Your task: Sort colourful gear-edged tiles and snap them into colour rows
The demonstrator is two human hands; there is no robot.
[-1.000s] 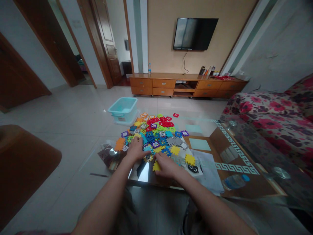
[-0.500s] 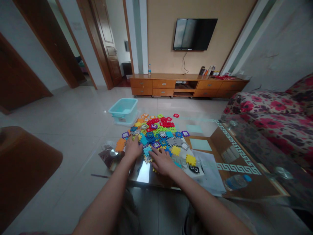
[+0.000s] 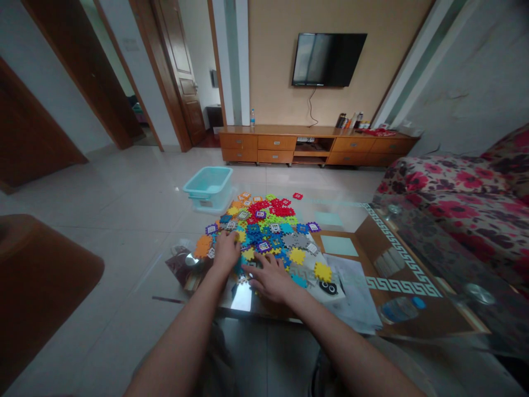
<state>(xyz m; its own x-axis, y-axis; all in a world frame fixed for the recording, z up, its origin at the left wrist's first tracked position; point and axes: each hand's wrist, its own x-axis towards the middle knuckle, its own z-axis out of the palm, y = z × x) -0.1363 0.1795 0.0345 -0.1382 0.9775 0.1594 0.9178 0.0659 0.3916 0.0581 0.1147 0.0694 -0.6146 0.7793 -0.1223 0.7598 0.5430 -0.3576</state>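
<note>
Colourful toothed plastic building tiles (image 3: pixel 254 234) lie in a loose pile on a glass-topped table (image 3: pixel 285 309). My left hand (image 3: pixel 227 251) rests on the pile's near left side, fingers stretched forward and bent down onto the tiles, their tips partly hidden. Just right of those fingers is a yellow tile (image 3: pixel 240 236); an orange tile (image 3: pixel 203 246) lies to their left. With fingers spread, my right hand (image 3: pixel 270 277) reaches over the near edge of the pile, by another yellow tile (image 3: pixel 248 253). A light-blue tile (image 3: pixel 238 268) shows between the two hands, partly covered.
A turquoise plastic tub (image 3: pixel 210 187) stands beyond the pile at the left. Papers (image 3: pixel 357 298), a white box with a black owl-like face (image 3: pixel 329 287) and a water bottle (image 3: pixel 400 309) lie right of my right hand. A floral sofa (image 3: pixel 458 187) borders the right side.
My right hand has shifted slightly left, its fingers spread wider. The light-blue tile between my hands has slid nearer and leftward, and a yellow tile now shows in its former place.
</note>
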